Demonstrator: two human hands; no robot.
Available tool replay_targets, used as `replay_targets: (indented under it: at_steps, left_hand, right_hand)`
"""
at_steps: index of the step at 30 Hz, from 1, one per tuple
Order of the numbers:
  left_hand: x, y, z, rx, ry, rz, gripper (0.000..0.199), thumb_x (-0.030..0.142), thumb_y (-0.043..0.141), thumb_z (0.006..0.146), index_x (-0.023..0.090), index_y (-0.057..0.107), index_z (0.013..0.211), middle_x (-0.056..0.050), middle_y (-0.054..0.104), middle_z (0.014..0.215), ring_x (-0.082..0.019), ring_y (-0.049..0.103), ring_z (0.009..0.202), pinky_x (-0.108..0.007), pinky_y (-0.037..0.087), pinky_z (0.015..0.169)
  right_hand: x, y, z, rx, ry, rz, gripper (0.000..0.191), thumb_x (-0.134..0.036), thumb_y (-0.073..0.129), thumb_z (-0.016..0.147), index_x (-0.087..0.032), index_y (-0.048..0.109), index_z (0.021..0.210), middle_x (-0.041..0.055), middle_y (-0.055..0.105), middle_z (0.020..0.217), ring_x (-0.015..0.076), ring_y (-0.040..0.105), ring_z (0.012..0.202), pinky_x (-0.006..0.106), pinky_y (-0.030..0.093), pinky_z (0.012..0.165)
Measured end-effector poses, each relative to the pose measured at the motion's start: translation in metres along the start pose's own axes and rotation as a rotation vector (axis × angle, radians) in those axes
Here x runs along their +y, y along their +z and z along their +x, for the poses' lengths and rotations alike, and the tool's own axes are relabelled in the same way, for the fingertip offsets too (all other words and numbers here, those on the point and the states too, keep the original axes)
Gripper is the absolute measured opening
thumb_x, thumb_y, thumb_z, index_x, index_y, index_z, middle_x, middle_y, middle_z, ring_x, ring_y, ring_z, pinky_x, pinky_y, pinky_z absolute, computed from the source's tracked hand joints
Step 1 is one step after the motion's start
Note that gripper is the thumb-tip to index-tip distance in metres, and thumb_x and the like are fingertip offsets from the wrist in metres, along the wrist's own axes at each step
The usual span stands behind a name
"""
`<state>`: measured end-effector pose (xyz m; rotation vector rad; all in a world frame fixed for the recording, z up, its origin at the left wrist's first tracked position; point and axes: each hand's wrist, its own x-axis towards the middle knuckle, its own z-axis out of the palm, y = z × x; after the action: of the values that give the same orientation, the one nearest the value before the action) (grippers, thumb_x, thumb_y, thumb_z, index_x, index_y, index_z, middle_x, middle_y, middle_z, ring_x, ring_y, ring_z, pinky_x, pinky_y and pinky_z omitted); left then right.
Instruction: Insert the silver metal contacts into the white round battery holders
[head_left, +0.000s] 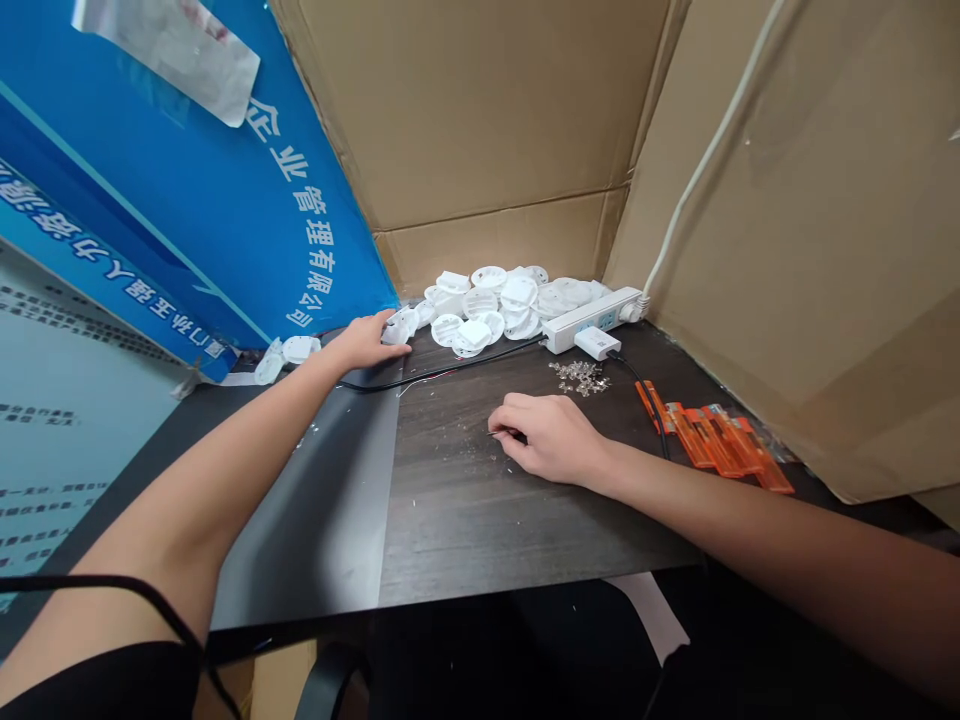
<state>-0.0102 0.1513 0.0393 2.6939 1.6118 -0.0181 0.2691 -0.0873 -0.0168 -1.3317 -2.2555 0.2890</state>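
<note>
At the left end of a heap of white round plastic parts [519,292], my left hand [373,341] has its thumb and fingers around a white part [400,327]. My right hand [551,437] is curled over the dark tabletop [465,530], pinching a thin dark pointed tool [496,433], most of it hidden by the fingers. Beyond my right hand lies a small pile of clear bits [580,377]. Tiny crumbs lie on the table just left of my right hand.
A white power strip [589,318] with a white adapter [598,343] stands at the back right. Orange packets [724,440] lie to the right. A black cable [450,372] crosses the table. Two white parts [301,349] rest by the blue panel [225,180]. Cardboard walls [480,110] close off the back.
</note>
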Motion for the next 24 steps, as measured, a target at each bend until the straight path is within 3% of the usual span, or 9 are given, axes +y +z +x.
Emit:
replay_targets:
  at_steps: [4, 6, 8, 10, 12, 15, 17, 20, 24]
  left_hand:
    - [0.003, 0.003, 0.001, 0.050, -0.078, -0.057, 0.085, 0.048, 0.066, 0.085, 0.006, 0.043, 0.155, -0.022, 0.054, 0.149, -0.039, 0.052, 0.138, -0.048, 0.042, 0.115]
    - [0.006, 0.001, -0.015, 0.136, -0.112, -0.124, 0.082, 0.039, 0.065, 0.084, 0.006, 0.041, 0.155, -0.023, 0.049, 0.152, -0.038, 0.048, 0.141, -0.049, 0.039, 0.118]
    - [0.018, 0.002, -0.042, 0.236, -0.112, -0.378, 0.079, 0.033, 0.066, 0.082, 0.008, 0.041, 0.152, -0.022, 0.051, 0.149, -0.033, 0.055, 0.133, -0.047, 0.045, 0.113]
    - [0.042, 0.007, -0.078, 0.225, 0.015, -0.810, 0.074, 0.036, 0.070, 0.082, 0.012, 0.042, 0.145, -0.019, 0.058, 0.141, -0.026, 0.066, 0.116, -0.043, 0.054, 0.102]
    - [0.073, 0.015, -0.115, 0.100, 0.222, -0.970, 0.064, 0.044, 0.077, 0.082, 0.016, 0.050, 0.133, -0.017, 0.061, 0.137, -0.024, 0.067, 0.114, -0.040, 0.055, 0.100]
    - [0.115, 0.031, -0.158, 0.025, 0.417, -0.727, 0.057, 0.052, 0.078, 0.085, 0.019, 0.059, 0.128, -0.014, 0.058, 0.145, -0.029, 0.058, 0.135, -0.048, 0.045, 0.116]
    - [0.129, 0.037, -0.174, -0.008, 0.473, -0.500, 0.058, 0.058, 0.063, 0.095, 0.022, 0.056, 0.140, -0.014, 0.049, 0.156, -0.036, 0.038, 0.151, -0.062, 0.029, 0.123]
    - [0.119, 0.031, -0.183, -0.054, 0.485, -0.329, 0.075, 0.069, 0.052, 0.096, 0.025, 0.043, 0.157, -0.014, 0.036, 0.165, -0.038, 0.024, 0.157, -0.065, 0.023, 0.124]
    - [0.041, 0.008, -0.181, 0.024, 0.291, -0.211, 0.054, 0.063, 0.034, 0.105, 0.031, 0.067, 0.134, -0.006, 0.056, 0.151, -0.032, 0.050, 0.140, -0.056, 0.035, 0.118]
  right_hand:
    - [0.003, 0.002, 0.000, 0.011, -0.025, 0.064, 0.009, -0.012, 0.065, 0.087, -0.018, 0.068, 0.093, -0.0027, 0.066, 0.092, 0.0087, 0.054, 0.074, 0.025, 0.030, 0.067]
    - [0.003, 0.002, 0.000, 0.015, -0.017, 0.081, 0.002, -0.018, 0.068, 0.090, -0.017, 0.067, 0.090, -0.0025, 0.066, 0.090, 0.0084, 0.054, 0.072, 0.025, 0.031, 0.066]
    - [0.001, 0.001, 0.000, 0.030, 0.005, 0.082, 0.018, -0.032, 0.068, 0.096, -0.016, 0.065, 0.086, -0.0014, 0.066, 0.088, 0.0088, 0.053, 0.069, 0.026, 0.031, 0.065]
    - [-0.002, -0.001, -0.001, 0.078, 0.021, 0.089, 0.028, -0.043, 0.066, 0.098, -0.016, 0.064, 0.090, 0.0003, 0.065, 0.092, 0.0103, 0.057, 0.072, 0.026, 0.034, 0.066]
    - [-0.003, -0.002, -0.002, 0.132, -0.003, 0.089, 0.040, -0.051, 0.069, 0.094, -0.016, 0.065, 0.113, 0.0032, 0.066, 0.104, 0.0141, 0.064, 0.085, 0.027, 0.040, 0.070]
    - [-0.003, -0.003, -0.003, 0.092, -0.091, 0.035, 0.076, -0.064, 0.072, 0.087, -0.023, 0.052, 0.148, 0.0071, 0.061, 0.128, 0.0201, 0.067, 0.101, 0.029, 0.046, 0.073]
    - [-0.002, -0.003, -0.003, 0.010, -0.120, -0.016, 0.074, -0.067, 0.071, 0.087, -0.032, 0.053, 0.150, 0.0057, 0.059, 0.133, 0.0199, 0.069, 0.098, 0.030, 0.048, 0.071]
    - [0.000, -0.003, -0.002, -0.061, -0.124, -0.039, 0.067, -0.068, 0.069, 0.089, -0.035, 0.058, 0.147, 0.0029, 0.060, 0.133, 0.0189, 0.069, 0.094, 0.033, 0.051, 0.074]
    - [0.003, -0.001, -0.002, -0.081, -0.131, -0.009, 0.058, -0.063, 0.067, 0.093, -0.031, 0.064, 0.141, 0.0009, 0.064, 0.131, 0.0193, 0.070, 0.099, 0.034, 0.053, 0.081]
